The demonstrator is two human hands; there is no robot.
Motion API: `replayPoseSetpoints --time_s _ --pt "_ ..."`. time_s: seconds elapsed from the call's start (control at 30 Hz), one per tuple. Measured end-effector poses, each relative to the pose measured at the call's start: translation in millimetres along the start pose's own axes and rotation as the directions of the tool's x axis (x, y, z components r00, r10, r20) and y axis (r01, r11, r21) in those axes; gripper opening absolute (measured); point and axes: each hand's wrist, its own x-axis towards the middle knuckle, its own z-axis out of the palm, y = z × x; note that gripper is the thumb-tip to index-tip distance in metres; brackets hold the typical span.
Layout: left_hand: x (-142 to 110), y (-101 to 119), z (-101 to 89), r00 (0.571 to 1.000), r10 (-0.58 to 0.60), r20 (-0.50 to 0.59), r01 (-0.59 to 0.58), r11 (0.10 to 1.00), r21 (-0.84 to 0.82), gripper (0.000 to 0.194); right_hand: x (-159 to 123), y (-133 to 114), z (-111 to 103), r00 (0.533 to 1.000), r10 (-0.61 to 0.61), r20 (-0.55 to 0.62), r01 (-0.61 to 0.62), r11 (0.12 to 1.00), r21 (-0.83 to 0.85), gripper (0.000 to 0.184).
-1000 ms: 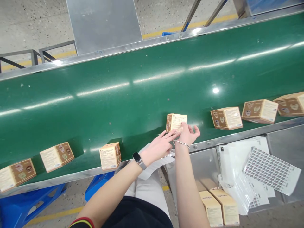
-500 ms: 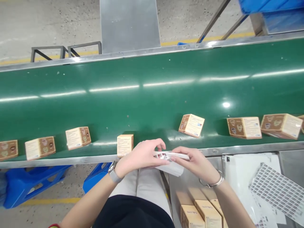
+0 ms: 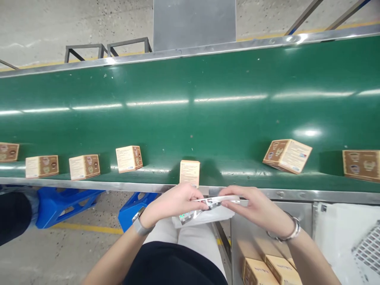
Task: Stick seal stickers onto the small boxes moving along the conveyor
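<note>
The sheet is between the two hands, above the lap and near the rail; its long axis appears to run left to right, from the left hand to the right hand; the fingers of each hand are clamped on its upper edge, with a short gap between the hands; the nearest box stands on the belt, just beyond the left fingers and closer to the left hand; whether box and hand touch cannot be told, as the hand overlaps the box's near edge; the sheet is white and glossy, bent along the upper edge, with small dark and coloured marks; its lower part spreads below the fingers; the box is cream, with fine print
</note>
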Motion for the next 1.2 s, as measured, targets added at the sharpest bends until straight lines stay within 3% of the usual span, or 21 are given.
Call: replayPoseSetpoints --time_s 0.13,0.3,0.4,0.47,0.53,0.57,0.6,0.63,0.7,0.77,0.83,0.9,1.03,1.2 --pt "-4 -3 -0.9 0.999 0.032 -0.014 -0.031 0.998 0.046 0.041 1 -19 19 0.942 -0.325 -0.078 0.28 0.895 -0.348 0.017" --pt "-7 -2 -5.4 1.0 0.02 -0.022 -0.019 0.999 0.051 0.037 2 -33 40 0.88 -0.466 -0.087 0.325 0.726 -0.606 0.022" --pt "-5 -7 -8.7 0.999 -0.037 0.017 0.037 0.999 0.013 0.034 -1 -33 49 0.815 -0.562 -0.143 0.351 0.674 -0.65 0.025" --pt "-3 -13 -9.3 0.996 -0.067 0.055 0.068 0.997 -0.022 0.031 -4 -28 54 0.796 -0.558 -0.233 0.369 0.754 -0.544 0.023" --pt "-1 -20 -7.4 0.997 -0.07 0.04 0.07 0.998 -0.004 0.032 -4 -16 59 0.822 -0.399 -0.406 0.29 0.907 -0.304 0.015" --pt "0 -22 -5.5 0.998 -0.058 0.007 0.058 0.997 0.048 0.032 -3 -8 61 0.824 -0.251 -0.508 0.207 0.968 -0.142 0.011" --pt "0 -24 -3.0 0.999 -0.029 -0.037 0.034 0.991 0.132 0.03 0 2 64 0.795 -0.072 -0.603 0.118 0.992 0.037 0.01" --pt "1 -26 0.1 0.997 0.024 -0.076 -0.005 0.971 0.24 0.027 4 12 68 0.732 0.116 -0.671 0.047 0.974 0.22 0.013" --pt "5 -29 7.1 0.977 0.193 -0.092 -0.129 0.875 0.466 0.02 14 31 74 0.571 0.425 -0.702 0.023 0.847 0.532 0.023" --pt "11 -32 13.7 0.929 0.37 -0.02 -0.274 0.721 0.637 0.017 25 45 81 0.485 0.575 -0.659 0.085 0.719 0.69 0.03" --pt "19 -39 18.6 0.889 0.454 0.07 -0.355 0.583 0.73 0.017 35 53 86 0.462 0.616 -0.638 0.123 0.668 0.734 0.033" --pt "29 -46 21.3 0.886 0.445 0.13 -0.369 0.507 0.779 0.017 40 56 88 0.448 0.619 -0.645 0.134 0.667 0.733 0.033" --pt "41 -57 23.9 0.897 0.412 0.159 -0.35 0.444 0.825 0.016 39 54 88 0.421 0.62 -0.662 0.156 0.669 0.726 0.031" --pt "47 -53 28.1 0.897 0.403 0.183 -0.347 0.384 0.855 0.017 36 56 90 0.352 0.612 -0.708 0.178 0.699 0.693 0.029"
